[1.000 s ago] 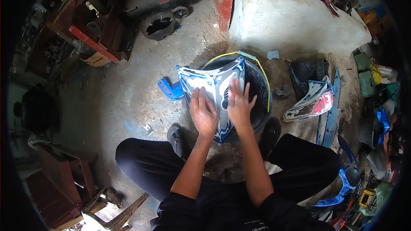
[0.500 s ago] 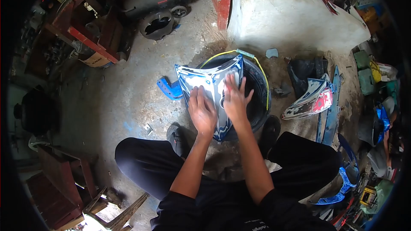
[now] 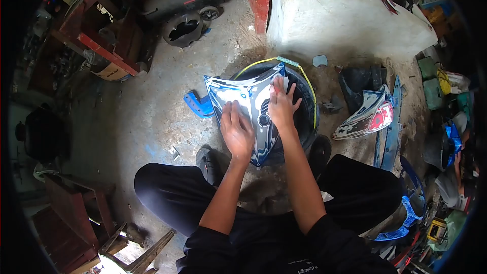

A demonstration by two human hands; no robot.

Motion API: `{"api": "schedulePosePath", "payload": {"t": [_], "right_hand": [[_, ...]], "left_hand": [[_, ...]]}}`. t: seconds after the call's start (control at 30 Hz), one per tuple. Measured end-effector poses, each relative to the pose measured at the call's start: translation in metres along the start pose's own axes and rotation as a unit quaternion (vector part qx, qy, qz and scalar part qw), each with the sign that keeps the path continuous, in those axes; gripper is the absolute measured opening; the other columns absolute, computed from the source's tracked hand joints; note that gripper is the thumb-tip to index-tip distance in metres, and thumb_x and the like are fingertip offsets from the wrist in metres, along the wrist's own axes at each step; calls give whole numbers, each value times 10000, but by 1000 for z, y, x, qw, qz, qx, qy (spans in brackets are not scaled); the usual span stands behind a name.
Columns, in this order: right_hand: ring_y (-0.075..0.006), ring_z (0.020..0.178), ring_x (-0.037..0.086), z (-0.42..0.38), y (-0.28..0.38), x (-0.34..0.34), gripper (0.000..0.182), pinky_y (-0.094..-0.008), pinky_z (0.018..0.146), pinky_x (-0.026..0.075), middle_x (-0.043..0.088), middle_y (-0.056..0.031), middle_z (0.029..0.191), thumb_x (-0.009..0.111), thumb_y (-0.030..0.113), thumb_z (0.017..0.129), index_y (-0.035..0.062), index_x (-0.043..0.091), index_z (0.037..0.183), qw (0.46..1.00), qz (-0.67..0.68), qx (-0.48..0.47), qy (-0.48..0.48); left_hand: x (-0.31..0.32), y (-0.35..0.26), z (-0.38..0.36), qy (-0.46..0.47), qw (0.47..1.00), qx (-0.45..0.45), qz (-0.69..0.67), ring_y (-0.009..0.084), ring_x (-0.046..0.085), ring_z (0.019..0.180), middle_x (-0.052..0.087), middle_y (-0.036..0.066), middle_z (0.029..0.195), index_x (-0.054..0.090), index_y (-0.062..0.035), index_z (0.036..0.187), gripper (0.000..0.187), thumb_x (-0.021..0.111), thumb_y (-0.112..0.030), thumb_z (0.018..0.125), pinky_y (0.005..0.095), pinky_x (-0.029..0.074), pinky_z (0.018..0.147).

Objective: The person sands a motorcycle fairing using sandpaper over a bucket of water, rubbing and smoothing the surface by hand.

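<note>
A glossy-edged motorcycle fairing panel, patched white, grey and blue, lies across a black bucket with a yellow handle. Flat on the panel's left half rests my left hand, its fingers stretched out and holding nothing. Near the upper right edge my right hand presses a small pale piece of sandpaper against the surface, mostly hidden under the fingers. The thumb and little finger of that hand spread apart. A dark round hole with slots shows on the panel between the hands.
A blue plastic part lies left of the bucket. To the right are another patchy fairing piece and a long blue strip. A white wall stands ahead; a wooden chair is at lower left.
My right hand has slid up and right along the panel, uncovering the dark hole and showing the pale sheet's edge. The left hand stays nearly in place on the panel.
</note>
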State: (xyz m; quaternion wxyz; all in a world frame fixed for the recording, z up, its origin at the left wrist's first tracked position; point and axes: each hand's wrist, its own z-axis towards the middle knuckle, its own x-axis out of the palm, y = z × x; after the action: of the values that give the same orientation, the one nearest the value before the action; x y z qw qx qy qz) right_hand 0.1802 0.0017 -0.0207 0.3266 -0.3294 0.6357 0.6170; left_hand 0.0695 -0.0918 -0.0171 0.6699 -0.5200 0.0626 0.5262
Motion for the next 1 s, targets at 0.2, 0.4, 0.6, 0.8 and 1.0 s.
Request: {"api": "schedulePosePath", "payload": {"t": [0.2,0.4,0.6,0.8,1.0], "right_hand": [[-451,1572,171,-83,-11,1,540,-792,1156,111,332,-42,1689,382,329,1085,205,386,1611,1000,-23,-14,14],[-458,1567,187,-51,-17,14,550,-804,1147,98,323,-41,1693,376,340,1083,204,372,1616,999,-42,-4,-4],[-466,1565,178,47,-4,-6,547,-799,1154,102,330,-36,1688,360,366,1080,215,391,1605,1000,-6,21,11],[-439,1570,191,-23,-9,-2,518,-792,1157,101,368,6,1671,371,372,1085,248,435,1583,999,-36,17,-6],[-431,1553,241,31,-7,-5,506,-759,1180,129,432,-44,1630,352,356,1098,188,462,1563,997,-51,25,-43]], "left_hand": [[2,0,0,-7,1000,-1,18,429,582,1253,595,250,1358,612,-6,1362,411,585,-60,956,508,469,1043],[2,2,-2,-2,1000,3,23,422,585,1248,595,238,1361,615,-8,1362,410,586,-59,956,504,475,1032],[1,0,-2,-3,1000,2,16,429,574,1264,596,240,1355,609,-2,1370,419,579,-49,955,510,466,1048],[1,1,0,-1,1000,-3,11,432,567,1274,592,245,1362,611,-2,1367,413,575,-46,958,511,457,1059],[1,0,-1,6,1000,-4,9,434,568,1269,594,247,1364,614,-2,1365,413,577,-50,956,510,458,1055]]}}
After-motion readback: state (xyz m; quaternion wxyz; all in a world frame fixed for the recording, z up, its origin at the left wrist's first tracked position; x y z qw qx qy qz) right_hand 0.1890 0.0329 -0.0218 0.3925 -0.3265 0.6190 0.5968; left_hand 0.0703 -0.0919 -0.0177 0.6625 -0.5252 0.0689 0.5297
